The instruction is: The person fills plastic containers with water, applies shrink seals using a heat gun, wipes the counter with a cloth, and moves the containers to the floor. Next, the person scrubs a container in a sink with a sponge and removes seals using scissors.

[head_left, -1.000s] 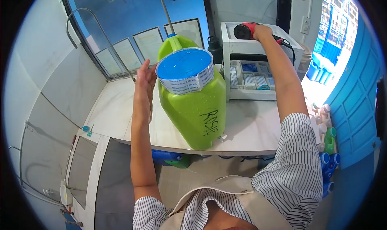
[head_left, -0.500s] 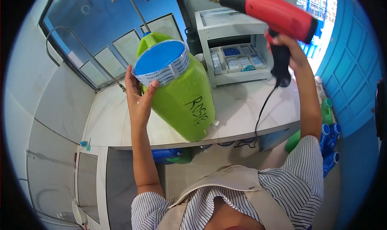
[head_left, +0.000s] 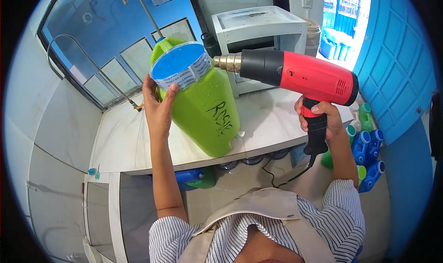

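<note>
A lime-green water jug (head_left: pixel 203 110) with handwritten black letters stands tilted on the counter. Its wide blue cap (head_left: pixel 179 62) is ringed by a printed seal band (head_left: pixel 191 74). My left hand (head_left: pixel 159 104) grips the jug's neck at the band, thumb in front and fingers around the far left side. In my right hand (head_left: pixel 323 117) is a red and black heat gun (head_left: pixel 304 74), held by its handle. The metal nozzle (head_left: pixel 227 62) points left, right beside the band on the cap's right side. Whether nozzle and band touch, I cannot tell.
A white shelf rack (head_left: pixel 258 27) stands on the counter (head_left: pixel 277 110) behind the heat gun. Several blue and green jugs (head_left: pixel 369 147) sit on the floor at right. The gun's cord (head_left: pixel 295 176) hangs down. A curved metal pipe (head_left: pixel 106 76) rises at left.
My right hand has lowered the heat gun, bringing its nozzle down beside the seal band. My left hand still grips the jug. The whole view has shifted slightly.
</note>
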Tool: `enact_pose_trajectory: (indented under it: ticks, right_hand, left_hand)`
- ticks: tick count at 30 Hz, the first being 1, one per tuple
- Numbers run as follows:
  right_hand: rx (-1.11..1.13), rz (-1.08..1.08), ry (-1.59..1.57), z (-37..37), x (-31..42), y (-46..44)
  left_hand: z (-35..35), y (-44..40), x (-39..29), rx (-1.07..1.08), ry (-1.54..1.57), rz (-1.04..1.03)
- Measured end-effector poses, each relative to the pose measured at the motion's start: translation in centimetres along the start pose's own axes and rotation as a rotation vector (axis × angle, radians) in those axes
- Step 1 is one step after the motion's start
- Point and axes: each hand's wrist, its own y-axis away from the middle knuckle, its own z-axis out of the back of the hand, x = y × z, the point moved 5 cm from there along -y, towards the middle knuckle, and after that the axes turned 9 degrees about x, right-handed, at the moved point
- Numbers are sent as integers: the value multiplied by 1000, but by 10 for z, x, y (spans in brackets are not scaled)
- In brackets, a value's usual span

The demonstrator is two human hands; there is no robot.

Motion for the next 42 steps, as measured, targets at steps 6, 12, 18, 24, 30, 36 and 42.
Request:
enact_pose_trajectory:
  ticks: [6,12,18,24,30,36,42]
  right_hand:
    - [-24,2,-9,-11,15,-8]
    - [-39,29,191,-34,58,-28]
    - [-86,-56,385,-72,91,-55]
    - [-94,-122,500,-117,97,-81]
    - [-11,-102,668,-157,93,-79]
    - [-16,-91,756,-183,90,-54]
    - [-95,-69,771,-187,86,-14]
  left_hand:
    - [0,0,-1,-5,0,-13]
    - [1,1,10,-79,-3,-61]
    - [-2,8,4,-152,-46,-75]
    - [1,11,9,-213,-185,-102]
    - [1,17,4,-221,-182,-162]
    - [2,23,3,-201,-170,-202]
    - [4,23,13,-141,-2,-182]
